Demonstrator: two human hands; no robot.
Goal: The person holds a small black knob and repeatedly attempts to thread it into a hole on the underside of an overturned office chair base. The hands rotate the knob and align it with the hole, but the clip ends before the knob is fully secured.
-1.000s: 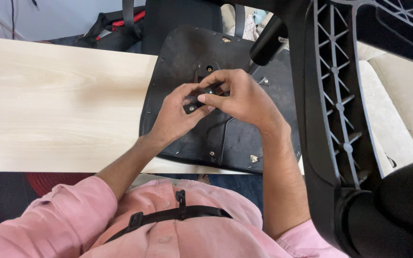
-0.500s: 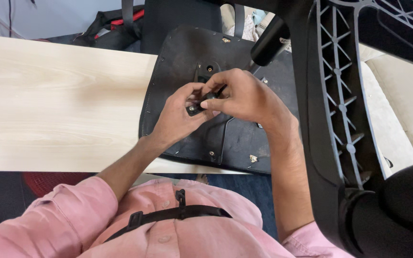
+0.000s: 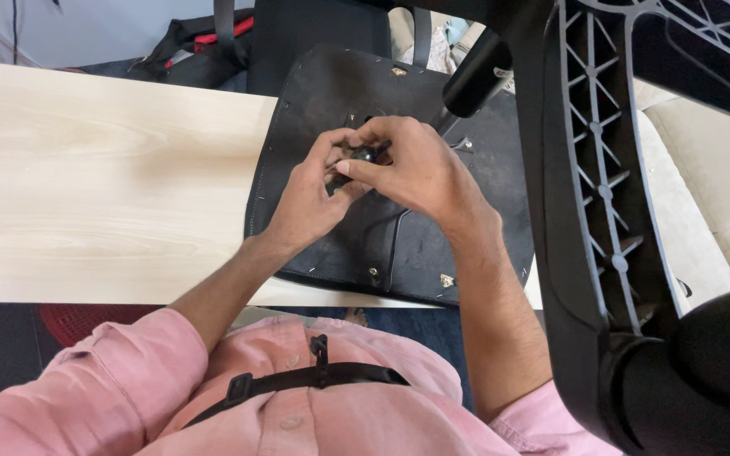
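Hands barely budge over the last second: left hand point(image 3: 310, 198) and right hand point(image 3: 407, 169) stay pinched shut around a small black part point(image 3: 363, 155) just above frame centre, over the black seat pan point(image 3: 466, 211) on the wooden table point(image 3: 103, 169), so the fiddling's clearly unfinished.

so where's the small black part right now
In the head view the small black part is pinched between the left hand and right hand, above the black seat panel on the wooden table.
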